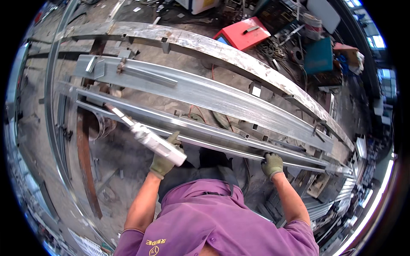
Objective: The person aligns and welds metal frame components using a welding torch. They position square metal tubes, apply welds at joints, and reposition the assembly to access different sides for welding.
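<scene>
My left hand (160, 165), in an olive-green work glove, is closed around a white hand-held tool (154, 143). The tool has a blocky body and a long narrow silver nose, which ends in a darker tip pointing up and left. That tip lies over the near edge of a long grey metal channel (200, 133) stretching across in front of me. Farther right, my right hand (272, 165), gloved alike, has its fingers curled over the channel's near edge. Its fingertips are bent round the metal.
Beyond the channel lies a broad metal profile (200, 100) with a thin strip on it. A worn, pale beam (192, 40) runs behind. A red machine (242, 34) stands on the far floor, near a teal box (319, 56). A rusty bar (86, 166) is at left.
</scene>
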`<state>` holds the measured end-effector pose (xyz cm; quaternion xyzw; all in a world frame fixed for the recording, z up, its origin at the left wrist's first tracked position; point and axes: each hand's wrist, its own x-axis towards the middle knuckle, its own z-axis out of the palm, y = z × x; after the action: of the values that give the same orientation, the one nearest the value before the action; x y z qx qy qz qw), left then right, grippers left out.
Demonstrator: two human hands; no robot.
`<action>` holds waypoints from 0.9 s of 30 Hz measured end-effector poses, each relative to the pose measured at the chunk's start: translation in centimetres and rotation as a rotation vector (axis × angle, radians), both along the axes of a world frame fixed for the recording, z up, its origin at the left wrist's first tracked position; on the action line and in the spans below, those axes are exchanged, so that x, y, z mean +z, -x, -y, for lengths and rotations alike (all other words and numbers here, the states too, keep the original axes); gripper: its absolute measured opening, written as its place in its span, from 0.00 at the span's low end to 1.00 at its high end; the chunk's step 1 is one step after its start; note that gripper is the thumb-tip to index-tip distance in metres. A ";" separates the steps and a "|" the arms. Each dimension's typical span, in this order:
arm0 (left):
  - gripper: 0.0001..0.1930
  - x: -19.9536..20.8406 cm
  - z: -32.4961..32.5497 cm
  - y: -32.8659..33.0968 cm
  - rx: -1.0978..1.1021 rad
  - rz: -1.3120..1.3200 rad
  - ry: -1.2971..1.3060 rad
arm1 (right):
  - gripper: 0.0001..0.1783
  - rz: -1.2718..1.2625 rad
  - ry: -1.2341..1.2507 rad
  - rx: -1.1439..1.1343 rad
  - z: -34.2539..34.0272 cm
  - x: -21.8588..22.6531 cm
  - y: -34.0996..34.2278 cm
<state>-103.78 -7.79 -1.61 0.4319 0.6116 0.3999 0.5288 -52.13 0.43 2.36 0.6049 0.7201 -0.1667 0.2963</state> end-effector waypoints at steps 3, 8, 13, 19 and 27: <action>0.28 0.0 0.9 -3.1 0.085 0.041 0.208 | 0.13 0.062 0.109 -0.009 -0.6 -0.8 -3.4; 0.19 5.1 -3.3 -4.7 0.082 -0.196 0.480 | 0.15 -0.073 0.156 0.072 -1.5 -2.8 -5.1; 0.22 4.7 -5.7 -4.8 -0.068 -0.486 0.353 | 0.12 -0.089 0.117 0.125 -1.4 -2.7 -5.8; 0.20 6.9 -6.7 -5.2 -0.140 -0.746 0.258 | 0.13 -0.061 0.179 0.143 -2.6 1.4 -5.6; 0.25 15.6 -4.2 -4.8 -0.211 -0.756 0.345 | 0.20 0.038 0.465 0.192 -2.2 11.0 -4.3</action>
<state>-99.01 -3.60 13.98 0.5133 0.7727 0.0489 0.3702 -47.82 2.59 13.32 0.4522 0.7109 -0.2873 0.4555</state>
